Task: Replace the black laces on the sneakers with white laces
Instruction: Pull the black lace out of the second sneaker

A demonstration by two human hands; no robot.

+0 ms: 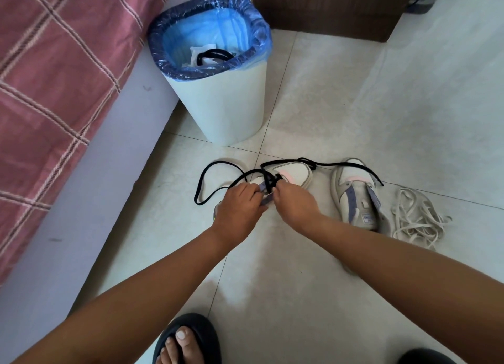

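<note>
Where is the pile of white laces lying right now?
In the head view, the white laces lie on the floor tiles at far right, beside the unlaced sneaker.

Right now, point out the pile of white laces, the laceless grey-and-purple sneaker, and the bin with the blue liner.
pile of white laces [417, 219], head view, middle of the tangle.
laceless grey-and-purple sneaker [357, 197], head view, on its tongue.
white bin with blue plastic liner [218, 104], head view, front wall.

Two sneakers [357, 197], one bin [218, 102]
</note>
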